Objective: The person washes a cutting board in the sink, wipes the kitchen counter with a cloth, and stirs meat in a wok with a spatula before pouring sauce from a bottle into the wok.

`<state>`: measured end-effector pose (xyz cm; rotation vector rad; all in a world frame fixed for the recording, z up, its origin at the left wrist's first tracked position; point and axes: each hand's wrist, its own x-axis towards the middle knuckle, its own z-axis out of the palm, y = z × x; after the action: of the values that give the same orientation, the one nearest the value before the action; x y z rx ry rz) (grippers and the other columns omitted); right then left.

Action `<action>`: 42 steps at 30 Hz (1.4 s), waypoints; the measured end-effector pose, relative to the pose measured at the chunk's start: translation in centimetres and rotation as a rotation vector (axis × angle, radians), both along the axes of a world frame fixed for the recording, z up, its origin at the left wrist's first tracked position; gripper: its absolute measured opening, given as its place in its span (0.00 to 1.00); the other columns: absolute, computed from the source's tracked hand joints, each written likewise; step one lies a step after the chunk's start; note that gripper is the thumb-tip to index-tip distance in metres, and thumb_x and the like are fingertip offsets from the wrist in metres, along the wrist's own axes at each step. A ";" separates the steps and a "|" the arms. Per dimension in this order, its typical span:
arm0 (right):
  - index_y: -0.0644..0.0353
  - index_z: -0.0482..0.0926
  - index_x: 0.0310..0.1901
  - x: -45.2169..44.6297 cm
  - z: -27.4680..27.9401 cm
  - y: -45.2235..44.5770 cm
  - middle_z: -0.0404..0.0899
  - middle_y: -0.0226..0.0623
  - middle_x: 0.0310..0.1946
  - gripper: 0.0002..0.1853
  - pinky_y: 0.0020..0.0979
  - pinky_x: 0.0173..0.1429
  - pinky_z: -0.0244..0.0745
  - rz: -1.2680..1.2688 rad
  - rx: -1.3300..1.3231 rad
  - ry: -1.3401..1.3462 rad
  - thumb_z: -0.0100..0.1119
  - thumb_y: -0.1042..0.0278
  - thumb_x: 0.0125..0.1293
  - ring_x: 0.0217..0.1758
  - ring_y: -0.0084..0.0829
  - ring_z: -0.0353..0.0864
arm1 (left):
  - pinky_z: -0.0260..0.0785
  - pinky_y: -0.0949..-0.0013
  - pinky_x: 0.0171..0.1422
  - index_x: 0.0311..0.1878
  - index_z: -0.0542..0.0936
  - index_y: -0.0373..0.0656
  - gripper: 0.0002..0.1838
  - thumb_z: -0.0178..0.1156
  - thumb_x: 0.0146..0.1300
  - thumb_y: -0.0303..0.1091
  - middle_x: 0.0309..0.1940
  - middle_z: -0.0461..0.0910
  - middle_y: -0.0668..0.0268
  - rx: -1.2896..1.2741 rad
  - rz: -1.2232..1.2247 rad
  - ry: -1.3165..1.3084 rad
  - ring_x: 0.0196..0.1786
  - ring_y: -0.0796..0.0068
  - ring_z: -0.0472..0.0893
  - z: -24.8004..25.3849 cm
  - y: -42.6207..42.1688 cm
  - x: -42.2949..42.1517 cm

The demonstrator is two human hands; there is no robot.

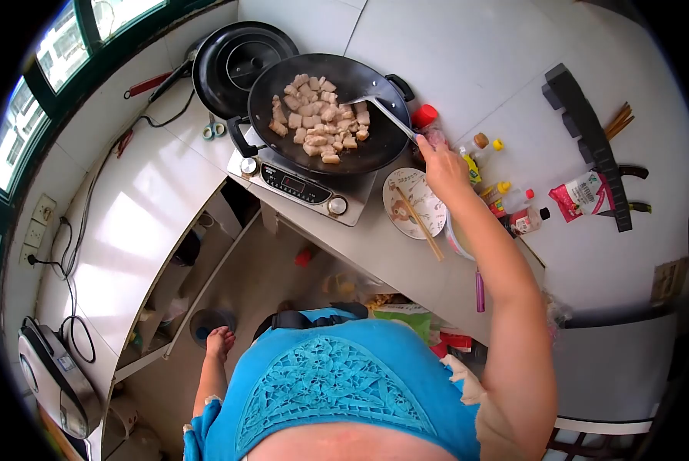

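Note:
My right hand (pixel 443 167) is wrapped round the handle of a metal spatula (pixel 393 117), whose head rests among pale chunks of meat (pixel 319 115). The meat lies spread in a black two-handled wok (pixel 283 157) on an induction cooker (pixel 298 187). Just below my right hand, a patterned plate (pixel 397 184) carries a pair of chopsticks (pixel 419 221). Low at my side hangs my left hand (pixel 220 342), fingers curled in, with nothing visible in it and away from the counter.
Behind the wok leans a black lid (pixel 241 65). Scissors (pixel 214 129) lie left of it. Several bottles (pixel 527 221) and a pink-and-white packet (pixel 583 196) stand or lie right of my forearm, near a dark knife rack (pixel 590 146). A rice cooker (pixel 59 380) sits at far left.

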<state>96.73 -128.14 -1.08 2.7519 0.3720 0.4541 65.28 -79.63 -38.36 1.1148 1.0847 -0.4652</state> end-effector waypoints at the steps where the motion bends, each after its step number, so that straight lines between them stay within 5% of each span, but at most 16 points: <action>1: 0.50 0.70 0.58 -0.9 0.3 -0.3 0.75 0.43 0.30 0.24 0.41 0.34 0.75 -0.005 -0.015 0.005 0.49 0.74 0.57 0.33 0.45 0.80 | 0.74 0.73 0.35 0.42 0.75 0.46 0.07 0.50 0.66 0.35 0.31 0.78 0.67 0.006 -0.006 0.011 0.31 0.74 0.79 -0.1 -0.1 -0.2; 4: 0.44 0.69 0.59 -4.4 3.1 -0.2 0.75 0.43 0.33 0.24 0.43 0.37 0.73 -0.135 -0.011 0.116 0.48 0.73 0.60 0.36 0.45 0.77 | 0.74 0.73 0.34 0.42 0.75 0.46 0.07 0.50 0.66 0.35 0.31 0.78 0.67 0.031 -0.024 0.034 0.31 0.73 0.79 0.3 -0.2 -0.6; 12: 0.50 0.73 0.55 -10.8 8.7 1.2 0.75 0.42 0.28 0.19 0.44 0.35 0.71 -0.003 0.139 0.272 0.53 0.68 0.60 0.32 0.44 0.77 | 0.74 0.73 0.33 0.43 0.75 0.46 0.07 0.50 0.65 0.35 0.32 0.78 0.66 0.013 -0.075 0.025 0.31 0.72 0.79 -2.3 0.3 -0.2; 20: 0.51 0.73 0.55 -3.0 -1.0 4.3 0.75 0.42 0.29 0.19 0.42 0.34 0.72 0.001 0.155 0.100 0.49 0.71 0.60 0.32 0.43 0.78 | 0.74 0.72 0.35 0.43 0.75 0.46 0.08 0.50 0.65 0.36 0.33 0.78 0.66 -0.033 -0.119 0.017 0.32 0.73 0.79 -1.6 -1.1 2.4; 28: 0.46 0.73 0.55 -7.4 5.1 2.4 0.76 0.40 0.30 0.19 0.42 0.38 0.73 -0.060 0.217 0.129 0.54 0.67 0.61 0.36 0.43 0.77 | 0.74 0.72 0.33 0.43 0.75 0.45 0.08 0.49 0.66 0.35 0.30 0.78 0.66 -0.048 -0.098 0.013 0.30 0.72 0.79 -2.8 -0.1 -0.3; 39: 0.47 0.75 0.54 -6.1 2.4 4.8 0.73 0.40 0.26 0.19 0.43 0.33 0.70 0.047 0.304 0.043 0.55 0.69 0.59 0.30 0.42 0.76 | 0.75 0.70 0.37 0.45 0.75 0.44 0.09 0.48 0.66 0.34 0.36 0.79 0.63 0.021 -0.119 0.053 0.35 0.71 0.80 -1.0 0.5 -1.4; 40: 0.51 0.74 0.54 -4.7 0.3 4.6 0.73 0.41 0.26 0.18 0.41 0.32 0.72 0.113 0.247 -0.005 0.47 0.72 0.61 0.29 0.43 0.77 | 0.75 0.71 0.37 0.45 0.75 0.44 0.09 0.48 0.66 0.34 0.35 0.79 0.64 0.030 -0.146 0.057 0.35 0.71 0.80 -0.7 0.5 -1.0; 42: 0.50 0.73 0.55 -3.4 -1.6 4.4 0.73 0.42 0.27 0.20 0.41 0.33 0.72 0.050 0.217 0.038 0.45 0.73 0.60 0.30 0.43 0.78 | 0.74 0.71 0.36 0.44 0.75 0.45 0.09 0.50 0.66 0.35 0.35 0.79 0.65 0.042 -0.165 0.030 0.35 0.72 0.80 -0.3 -0.1 -0.2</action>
<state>93.31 -123.71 -2.66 2.9703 0.4252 0.4812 65.05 -79.71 -38.65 1.2439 1.0365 -0.5926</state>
